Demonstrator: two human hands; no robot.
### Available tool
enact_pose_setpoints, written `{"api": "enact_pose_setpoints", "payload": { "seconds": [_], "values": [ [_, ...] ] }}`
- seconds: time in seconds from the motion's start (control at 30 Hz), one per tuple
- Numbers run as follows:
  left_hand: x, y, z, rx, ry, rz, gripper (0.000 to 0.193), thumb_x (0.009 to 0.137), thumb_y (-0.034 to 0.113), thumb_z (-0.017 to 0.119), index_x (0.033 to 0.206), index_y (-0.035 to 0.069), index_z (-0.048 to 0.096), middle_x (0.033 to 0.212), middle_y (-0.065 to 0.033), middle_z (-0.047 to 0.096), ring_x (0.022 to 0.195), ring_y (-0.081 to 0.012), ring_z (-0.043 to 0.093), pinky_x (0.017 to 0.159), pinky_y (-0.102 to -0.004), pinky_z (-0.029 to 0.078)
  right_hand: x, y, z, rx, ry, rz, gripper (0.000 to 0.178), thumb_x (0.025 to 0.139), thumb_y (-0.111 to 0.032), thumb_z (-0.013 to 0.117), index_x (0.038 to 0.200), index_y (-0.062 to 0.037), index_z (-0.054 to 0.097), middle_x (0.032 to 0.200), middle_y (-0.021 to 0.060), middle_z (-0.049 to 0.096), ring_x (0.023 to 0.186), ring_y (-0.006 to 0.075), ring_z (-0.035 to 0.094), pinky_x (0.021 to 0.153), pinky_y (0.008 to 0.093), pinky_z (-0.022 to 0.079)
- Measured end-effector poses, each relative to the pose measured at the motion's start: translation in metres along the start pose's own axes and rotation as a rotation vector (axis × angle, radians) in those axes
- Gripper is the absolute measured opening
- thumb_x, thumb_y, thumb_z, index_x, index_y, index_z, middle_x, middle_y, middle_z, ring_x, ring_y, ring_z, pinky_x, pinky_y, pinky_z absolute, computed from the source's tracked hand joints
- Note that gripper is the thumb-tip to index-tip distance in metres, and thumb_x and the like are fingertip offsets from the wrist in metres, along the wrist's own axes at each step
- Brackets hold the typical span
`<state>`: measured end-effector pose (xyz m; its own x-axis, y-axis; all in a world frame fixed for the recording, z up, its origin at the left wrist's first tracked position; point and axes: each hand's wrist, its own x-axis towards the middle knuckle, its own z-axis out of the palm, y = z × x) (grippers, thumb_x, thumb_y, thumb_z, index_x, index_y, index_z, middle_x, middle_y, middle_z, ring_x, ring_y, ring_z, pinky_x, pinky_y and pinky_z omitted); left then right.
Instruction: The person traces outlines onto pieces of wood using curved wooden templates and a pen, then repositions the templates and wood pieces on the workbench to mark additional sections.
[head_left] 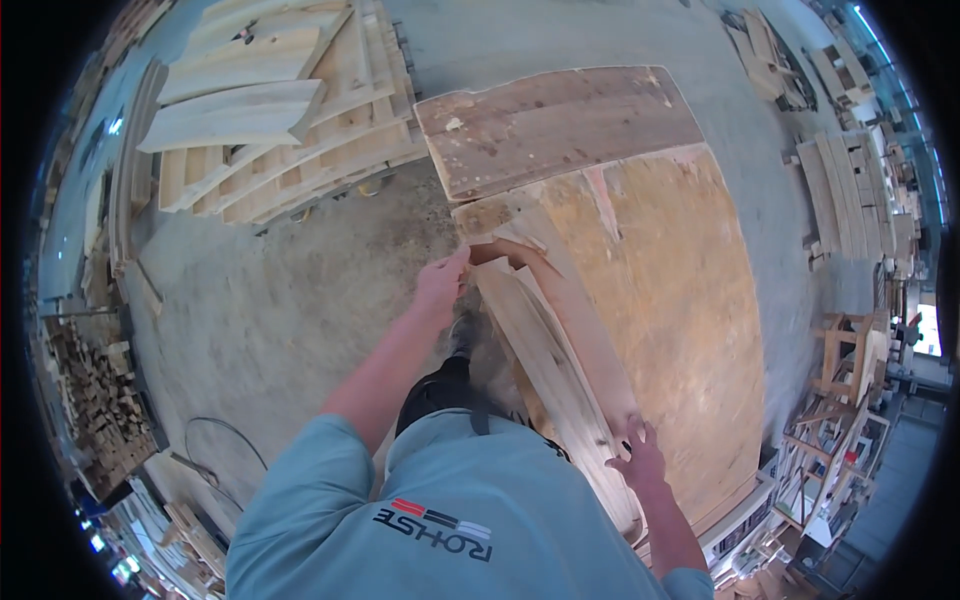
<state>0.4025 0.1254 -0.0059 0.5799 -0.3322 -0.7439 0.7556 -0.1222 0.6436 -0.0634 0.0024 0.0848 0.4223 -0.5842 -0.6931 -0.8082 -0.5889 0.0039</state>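
A long brown strip (575, 315), like a sanding belt or stiff paper, runs along the near side of the wooden worktable (690, 300). Its far end is folded and bent up. My left hand (443, 287) is closed on that folded end, fingertips pinching its edge. My right hand (641, 462) rests at the strip's near end, thumb and fingers apart. A small dark spot shows between them, too small to name. Beside the strip, closer to my body, a pale wooden board (545, 335) lies lengthwise.
A darker stained board (560, 130) covers the table's far end. Ahead on the left stands a stack of curved wooden panels (300, 120). Timber offcuts (95, 410) are piled at far left. More boards (845, 195) and a wooden frame (840, 360) stand right. A cable (225, 440) loops over the floor.
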Motion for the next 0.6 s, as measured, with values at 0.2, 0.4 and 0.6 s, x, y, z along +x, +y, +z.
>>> {"api": "enact_pose_setpoints", "payload": {
  "seconds": [0.2,0.4,0.6],
  "values": [
    [0.007,-0.006,0.005,0.005,-0.034,-0.016,0.029,0.087,0.035,0.074,0.079,0.009,0.065,0.071,0.0024,0.055,0.063,-0.0095,0.051,0.057,-0.0259,0.04,-0.001,-0.003,-0.005,0.011,0.024,-0.025,0.103,0.07,-0.036,0.086,0.153,-0.0246,0.025,0.153,0.0181,0.03,0.118,0.0327,0.06,0.086,0.0439,0.056],
    [0.005,-0.001,0.014,0.066,0.01,0.056,0.024,0.084,0.025,0.076,0.076,0.005,0.067,0.068,-0.0008,0.059,0.056,-0.0093,0.049,0.05,-0.0263,0.036,-0.003,-0.009,-0.015,0.066,0.006,-0.025,0.1,0.072,-0.03,0.086,0.153,-0.0253,0.027,0.155,0.0144,0.029,0.114,0.0219,0.065,0.085,0.0401,0.057],
    [0.01,-0.007,0.018,0.062,0.132,0.049,0.025,0.079,0.025,0.079,0.076,0.004,0.068,0.067,-0.002,0.061,0.055,-0.0087,0.049,0.048,-0.0279,0.034,-0.005,-0.012,-0.019,0.082,-0.015,0.011,0.1,0.07,-0.031,0.087,0.152,-0.0258,0.03,0.154,0.0151,0.03,0.114,0.024,0.064,0.086,0.0402,0.057]
  ]
}}
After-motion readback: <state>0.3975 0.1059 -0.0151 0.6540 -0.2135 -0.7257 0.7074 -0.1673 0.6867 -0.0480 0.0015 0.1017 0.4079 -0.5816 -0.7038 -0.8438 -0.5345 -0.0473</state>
